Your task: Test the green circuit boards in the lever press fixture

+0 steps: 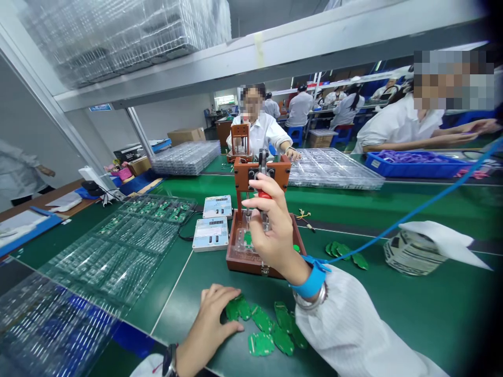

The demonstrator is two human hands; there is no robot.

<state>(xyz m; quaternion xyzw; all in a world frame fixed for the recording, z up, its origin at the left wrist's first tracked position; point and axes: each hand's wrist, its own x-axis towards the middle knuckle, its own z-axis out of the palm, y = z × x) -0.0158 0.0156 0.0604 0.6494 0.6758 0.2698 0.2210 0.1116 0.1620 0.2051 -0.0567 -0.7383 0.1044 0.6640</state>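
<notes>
My right hand (273,225) is wrapped round the red handle (264,195) of a toggle clamp on an orange-brown test fixture (245,264). Part of a green circuit board (248,238) shows in the fixture's clear bed; my hand hides the rest. A blue wrist strap (310,283) with a cord circles my right wrist. My left hand (212,322) rests on the green mat, thumb and fingers apart. Its fingertips touch or hover just over the leftmost green circuit board (237,309) of a loose group; contact is unclear. Several more circuit boards (261,344) lie to its right.
Two small meter boxes (211,234) stand left of the fixture. Clear trays (157,225) with boards lie further left. More boards (341,250) and a white-topped roll (412,251) are at right. The blue cord (412,204) crosses the right side. Co-workers sit opposite.
</notes>
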